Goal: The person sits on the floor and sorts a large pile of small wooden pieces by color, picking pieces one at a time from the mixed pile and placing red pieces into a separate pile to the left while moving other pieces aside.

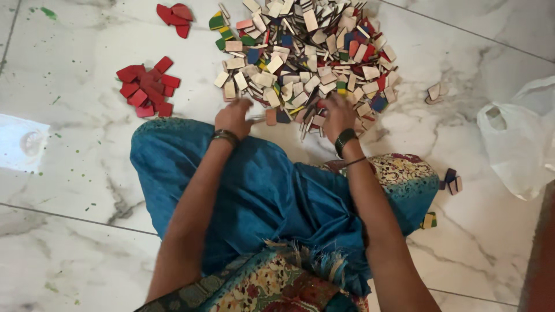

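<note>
I am looking down at a lap covered in blue cloth (260, 190), with a patterned fabric edge (272, 286) lying nearest the camera. Both forearms are reaching forward over the knees to the marble floor (75, 190).

The left hand (233, 117), with a bangle at the wrist, is resting at the near edge of the pile of flat wooden pieces (306, 55). Its fingers are curled down toward the floor and are hidden from me, so I cannot tell whether they are pinching a piece.

The right hand (338, 114), wearing a dark wristband, is pressing into the same near edge of the pile. Its fingers are buried among the pieces and I cannot tell their state.

The pile is lying on the floor directly ahead of the knees, mostly plain wood faces, some painted.

To the left, well apart from the pile, a group of red pieces (147, 86) is sitting; a smaller red group (175, 13) is lying farther off. A white plastic bag (517, 138) is lying at the right.
</note>
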